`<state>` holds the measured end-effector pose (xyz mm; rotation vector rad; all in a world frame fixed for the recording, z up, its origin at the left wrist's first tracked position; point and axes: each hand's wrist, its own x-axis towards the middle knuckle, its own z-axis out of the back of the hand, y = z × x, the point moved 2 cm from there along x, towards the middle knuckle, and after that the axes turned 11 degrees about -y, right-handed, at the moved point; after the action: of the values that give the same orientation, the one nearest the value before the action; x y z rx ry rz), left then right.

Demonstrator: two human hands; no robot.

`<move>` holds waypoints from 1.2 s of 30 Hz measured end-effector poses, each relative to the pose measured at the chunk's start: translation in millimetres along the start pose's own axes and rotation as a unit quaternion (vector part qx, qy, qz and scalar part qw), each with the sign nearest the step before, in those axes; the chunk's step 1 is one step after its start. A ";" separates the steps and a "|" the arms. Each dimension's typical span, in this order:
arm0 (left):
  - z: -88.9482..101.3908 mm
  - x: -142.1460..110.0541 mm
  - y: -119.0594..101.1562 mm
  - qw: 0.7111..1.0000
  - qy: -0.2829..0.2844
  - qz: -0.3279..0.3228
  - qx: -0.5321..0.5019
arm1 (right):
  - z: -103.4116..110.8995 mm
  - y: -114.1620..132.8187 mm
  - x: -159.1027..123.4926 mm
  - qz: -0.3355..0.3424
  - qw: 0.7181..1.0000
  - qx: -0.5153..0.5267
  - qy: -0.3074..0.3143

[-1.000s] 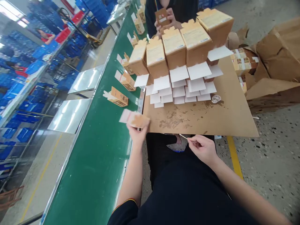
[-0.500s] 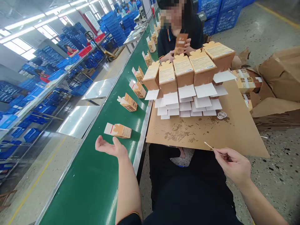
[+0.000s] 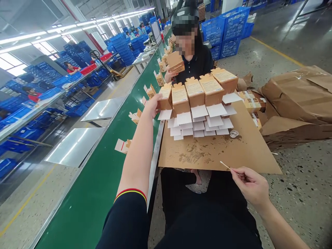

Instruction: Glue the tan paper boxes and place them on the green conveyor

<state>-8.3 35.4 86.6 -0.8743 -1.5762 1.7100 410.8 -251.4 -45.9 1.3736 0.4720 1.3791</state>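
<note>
My left hand reaches forward and grips the leftmost cardboard box in the top row of a stack. Part of its fingers is hidden behind that box. The stacked boxes lie on their sides, and their white flaps hang out towards me. In my right hand, a cotton swab is pinched between thumb and fingertips, its tip pointing away over the front edge of the cardboard sheet. A small clear round dish sits on the sheet beside the stack, near dark wet stains.
A green conveyor belt runs along my left, with small open boxes standing on it. Across the stack, a co-worker holds a box. A large torn brown carton stands on the floor at right.
My left hand released a small box onto the belt, then moved forward and right to the stack and took hold of its leftmost box. The right hand keeps the swab.
</note>
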 end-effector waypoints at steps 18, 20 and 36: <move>133.8 -204.2 145.1 0.981 0.008 0.094 -0.168 | 14.5 -30.6 115.1 0.006 0.975 -0.218 0.040; 133.2 -221.9 171.4 0.981 0.006 0.123 -0.149 | 6.6 -38.2 132.6 0.006 0.969 -0.235 0.074; 89.9 -236.4 201.8 0.991 -0.044 0.067 -0.104 | -17.5 -40.5 101.5 0.027 0.978 -0.189 0.084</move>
<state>48.5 -223.8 -98.6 -1.0388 -1.8165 1.7184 436.6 -143.9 -38.7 0.9726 0.2643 1.5456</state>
